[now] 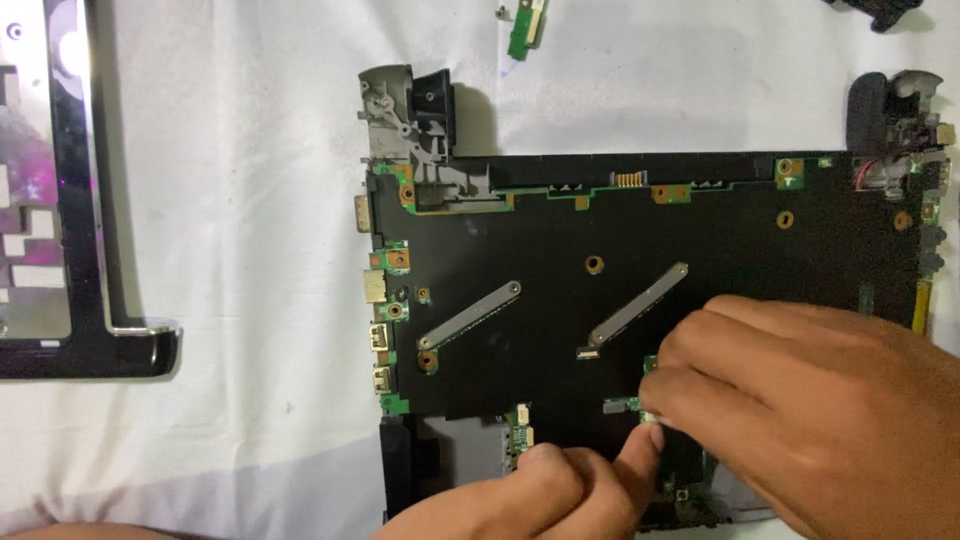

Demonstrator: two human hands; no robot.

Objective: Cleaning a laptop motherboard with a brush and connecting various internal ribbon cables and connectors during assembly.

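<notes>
A black laptop circuit board (640, 300) fills the centre on a white cloth (250, 250), the right hand (800, 410) and left hand (540, 495) at lower right pinching a small connector (650, 412) with narrowed fingertips on its lower edge.

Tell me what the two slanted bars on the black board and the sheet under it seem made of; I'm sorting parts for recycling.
The two slanted bars look like bare metal: dull silver-grey, flat, with a soft sheen. The sheet looks like white woven cloth: matt, with creases and soft folds. The board seems covered by a matt black film over green circuit material that shows at its edges.
</notes>
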